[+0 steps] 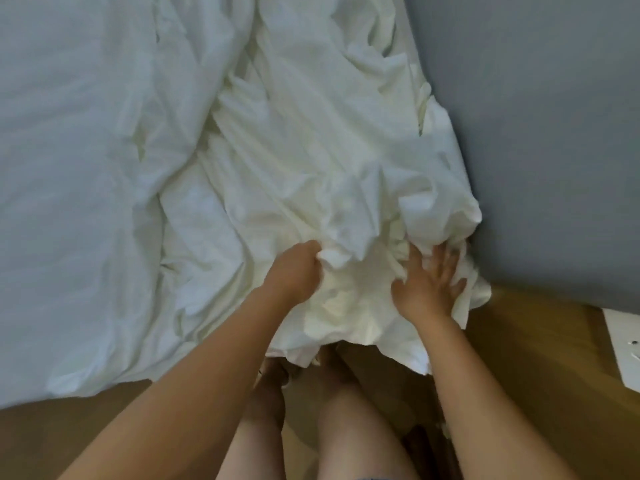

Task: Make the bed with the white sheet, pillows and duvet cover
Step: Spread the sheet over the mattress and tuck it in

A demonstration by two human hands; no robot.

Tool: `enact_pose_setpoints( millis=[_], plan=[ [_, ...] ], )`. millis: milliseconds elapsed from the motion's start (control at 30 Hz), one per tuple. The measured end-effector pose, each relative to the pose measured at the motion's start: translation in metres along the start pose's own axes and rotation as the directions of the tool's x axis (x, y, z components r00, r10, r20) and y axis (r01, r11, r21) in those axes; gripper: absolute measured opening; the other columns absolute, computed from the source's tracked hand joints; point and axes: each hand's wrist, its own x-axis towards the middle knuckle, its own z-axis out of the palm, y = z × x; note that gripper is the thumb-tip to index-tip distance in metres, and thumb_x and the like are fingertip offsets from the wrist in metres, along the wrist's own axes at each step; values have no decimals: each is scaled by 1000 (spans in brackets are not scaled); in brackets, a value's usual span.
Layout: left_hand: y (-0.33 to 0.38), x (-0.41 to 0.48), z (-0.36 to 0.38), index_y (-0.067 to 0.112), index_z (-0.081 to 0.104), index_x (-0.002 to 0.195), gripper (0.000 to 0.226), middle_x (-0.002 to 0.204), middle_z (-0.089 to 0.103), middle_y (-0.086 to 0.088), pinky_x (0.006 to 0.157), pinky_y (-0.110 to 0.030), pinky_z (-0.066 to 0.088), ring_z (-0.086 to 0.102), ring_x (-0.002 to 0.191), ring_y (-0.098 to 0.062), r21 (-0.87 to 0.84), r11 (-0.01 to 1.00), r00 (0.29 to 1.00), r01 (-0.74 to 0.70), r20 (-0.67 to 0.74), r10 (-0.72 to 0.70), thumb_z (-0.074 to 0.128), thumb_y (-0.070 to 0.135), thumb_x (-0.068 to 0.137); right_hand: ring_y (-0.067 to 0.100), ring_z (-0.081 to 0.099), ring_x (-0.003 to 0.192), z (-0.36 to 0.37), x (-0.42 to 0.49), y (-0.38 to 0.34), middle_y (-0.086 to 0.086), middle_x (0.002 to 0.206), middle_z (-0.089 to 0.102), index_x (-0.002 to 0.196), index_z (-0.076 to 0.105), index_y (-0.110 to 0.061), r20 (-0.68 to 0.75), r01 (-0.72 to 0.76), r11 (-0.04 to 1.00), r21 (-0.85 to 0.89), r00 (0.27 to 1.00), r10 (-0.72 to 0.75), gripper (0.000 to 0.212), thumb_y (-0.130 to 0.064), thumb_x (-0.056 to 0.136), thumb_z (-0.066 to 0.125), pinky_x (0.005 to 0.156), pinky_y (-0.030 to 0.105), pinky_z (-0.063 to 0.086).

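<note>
- Person's bare legs, at 6 o'clock, nearest the camera, standing on a wooden floor.
- Forearms, reaching from 6 o'clock up toward the centre.
- Left hand, just below centre: fingers curled into a bunched fold of the white fabric, gripping it.
- Right hand, toward 4 o'clock from centre: fingers spread and nearly straight, pressed flat on the crumpled fabric; whether the fingertips catch a fold cannot be told.
- Crumpled white fabric, sheet or duvet cover, which one cannot be told: heaped from the centre up to 12 o'clock, its lower edge hanging off the bed above the legs.
- Smoother white bedding, at 9 o'clock, lying flat on the bed.
- Grey surface, at 2 o'clock, beside the heap.
- White object, at 4 o'clock, partly cut off by the frame edge.
</note>
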Motion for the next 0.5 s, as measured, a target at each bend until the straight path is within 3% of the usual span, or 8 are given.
enact_pose_setpoints(
  millis=[33,100,167,233,333,400,500],
  plan=[
    [-9,-2,-5,7,55,120,29,112,60,-9,81,-26,38,55,102,-25,19,1000,996,0,-85,2,41,10,95,33,-26,141,-3,6,-1,7,155,-25,151,-1,-34,49,-56,998,-5,997,56,77,-32,93,49,114,59,-1],
    [-27,-7,-18,9,52,127,33,122,57,-8,85,-22,36,54,110,-21,-137,990,979,13,-198,-40,47,16,95,35,-22,142,-11,10,-18,9,156,-19,150,8,-33,41,-101,995,21,994,100,76,-32,89,53,114,57,-2],
    [-50,-13,-33,11,51,129,36,125,54,-4,89,-19,33,51,115,-17,-212,977,948,-11,-313,-57,51,19,95,37,-12,143,-18,4,-49,15,156,-6,142,31,-26,-71,-76,995,58,994,80,63,-34,85,57,113,56,2],
    [-75,-25,-50,12,52,129,36,122,52,2,91,-18,33,49,115,-13,-250,968,910,-30,-407,-76,53,17,93,37,2,142,-20,-10,-83,22,151,10,131,43,-14,-185,-1,997,76,983,15,55,-34,83,59,113,54,11],
    [-111,-40,-71,14,52,128,37,120,48,7,91,-19,34,48,112,-9,-333,941,861,-53,-493,-125,55,16,91,36,10,142,-12,-34,-133,20,153,11,141,28,-9,-224,200,974,107,959,-172,63,-27,87,55,113,50,17],
    [-139,-41,-83,15,48,132,46,129,46,2,96,-23,31,43,122,-15,-280,960,824,-30,-550,-135,60,20,88,32,6,143,0,-48,-168,15,157,3,149,13,-14,-176,326,936,131,937,-302,72,-24,89,52,114,46,16],
    [-189,-32,-96,16,21,149,82,155,20,-4,111,-47,17,18,142,-24,-141,960,814,240,-510,-278,64,41,84,31,6,143,23,-58,-221,12,158,-1,150,13,-18,-48,465,882,79,885,-463,69,-26,91,49,115,42,14]
  ],
)
